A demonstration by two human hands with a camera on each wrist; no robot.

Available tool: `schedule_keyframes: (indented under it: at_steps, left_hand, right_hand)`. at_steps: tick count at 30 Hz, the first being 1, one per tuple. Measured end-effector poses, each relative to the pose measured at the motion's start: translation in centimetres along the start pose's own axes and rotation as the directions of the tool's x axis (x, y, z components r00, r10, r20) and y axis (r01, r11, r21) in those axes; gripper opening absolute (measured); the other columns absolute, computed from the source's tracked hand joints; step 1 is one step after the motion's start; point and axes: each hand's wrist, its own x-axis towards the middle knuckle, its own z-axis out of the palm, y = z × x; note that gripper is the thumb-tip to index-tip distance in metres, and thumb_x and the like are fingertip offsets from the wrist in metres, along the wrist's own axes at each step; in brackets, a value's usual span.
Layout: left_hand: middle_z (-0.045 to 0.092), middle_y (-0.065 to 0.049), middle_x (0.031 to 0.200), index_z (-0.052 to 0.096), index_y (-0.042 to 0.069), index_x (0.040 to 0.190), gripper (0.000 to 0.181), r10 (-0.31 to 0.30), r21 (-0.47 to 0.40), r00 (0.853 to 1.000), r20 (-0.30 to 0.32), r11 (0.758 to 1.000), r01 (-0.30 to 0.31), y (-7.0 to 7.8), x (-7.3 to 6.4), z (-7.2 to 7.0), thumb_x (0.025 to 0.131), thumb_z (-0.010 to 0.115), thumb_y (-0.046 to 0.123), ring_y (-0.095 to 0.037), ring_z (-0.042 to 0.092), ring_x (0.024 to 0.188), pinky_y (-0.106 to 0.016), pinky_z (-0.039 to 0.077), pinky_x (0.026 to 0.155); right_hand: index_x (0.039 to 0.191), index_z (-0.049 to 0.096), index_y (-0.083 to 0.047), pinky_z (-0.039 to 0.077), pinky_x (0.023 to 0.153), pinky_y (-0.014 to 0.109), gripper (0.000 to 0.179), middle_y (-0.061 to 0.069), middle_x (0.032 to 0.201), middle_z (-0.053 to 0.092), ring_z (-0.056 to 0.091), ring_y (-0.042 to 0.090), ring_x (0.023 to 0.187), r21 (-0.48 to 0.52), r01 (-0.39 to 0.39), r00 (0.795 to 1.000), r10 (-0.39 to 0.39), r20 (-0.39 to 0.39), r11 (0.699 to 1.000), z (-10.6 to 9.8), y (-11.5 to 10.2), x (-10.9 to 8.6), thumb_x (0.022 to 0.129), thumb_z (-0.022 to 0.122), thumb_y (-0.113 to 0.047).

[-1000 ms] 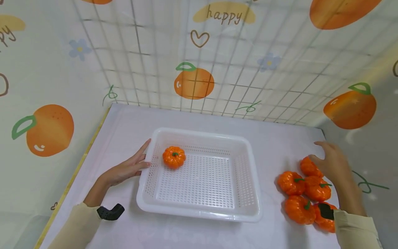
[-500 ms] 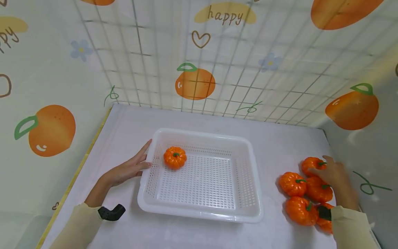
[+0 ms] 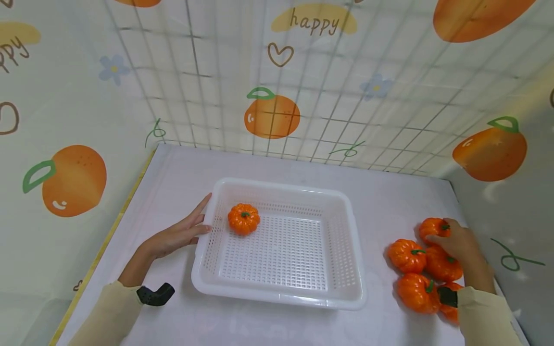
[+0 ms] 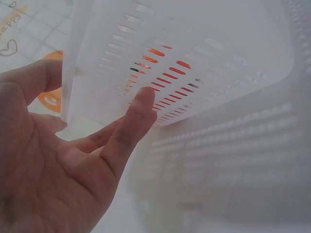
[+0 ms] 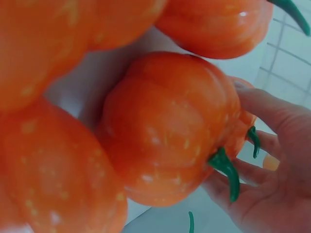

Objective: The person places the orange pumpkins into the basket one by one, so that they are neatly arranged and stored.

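Observation:
A white plastic basket (image 3: 277, 300) with perforated walls stands mid-table, and one orange toy pumpkin (image 3: 244, 219) sits in its left part. My left hand (image 3: 179, 235) holds the basket's left side, some fingertips at the rim and others against the outer wall (image 4: 194, 53), as the left wrist view shows. At the right, my right hand (image 3: 460, 242) grips the farthest pumpkin (image 3: 433, 228) of a group, thumb on the near side and fingers on the far side. In the right wrist view a nearer pumpkin (image 5: 170, 126) partly hides the gripped one (image 5: 240, 138).
Several more pumpkins crowd close by, among them one at the left (image 3: 407, 255) and one nearer (image 3: 417, 292). The right forearm partly covers another (image 3: 450, 312). A fruit-printed curtain (image 3: 303, 72) backs the white table (image 3: 259, 327).
My right hand has come down and nearer, from above the far pumpkin's right side to closing around it. The left hand and the basket have stayed in place.

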Motion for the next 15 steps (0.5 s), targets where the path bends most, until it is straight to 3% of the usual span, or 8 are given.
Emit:
schedule_keyframes:
  at_steps: [8, 15]
  left_hand:
    - [0.014, -0.009, 0.165, -0.007, 0.052, 0.154, 0.082, 0.013, -0.001, 1.0, 0.011, 1.0, -0.013, 0.0, 0.1, 0.0, 0.103, 0.054, 0.03, -0.036, 0.039, 0.139, -0.061, 0.032, 0.11]
    - [0.013, -0.008, 0.165, -0.007, 0.054, 0.154, 0.082, 0.004, 0.001, 1.0, 0.003, 1.0, -0.004, -0.1, 0.1, 0.0, 0.103, 0.054, 0.03, -0.036, 0.037, 0.141, -0.061, 0.032, 0.11]
  right_hand:
    - [0.15, 0.009, 0.013, 0.029, 0.097, 0.078, 0.094, 0.047, 0.139, 0.018, 0.024, 0.061, 0.121, 0.013, 0.044, 0.997, -0.043, -0.059, 0.999, 0.1, -0.5, -0.1, 0.095, 0.067, -0.037]
    - [0.148, 0.015, 0.015, 0.029, 0.098, 0.076, 0.093, 0.047, 0.136, 0.026, 0.028, 0.061, 0.12, -0.025, 0.167, 0.978, -0.169, -0.122, 0.986, -0.2, -2.4, -0.3, 0.095, 0.066, -0.041]
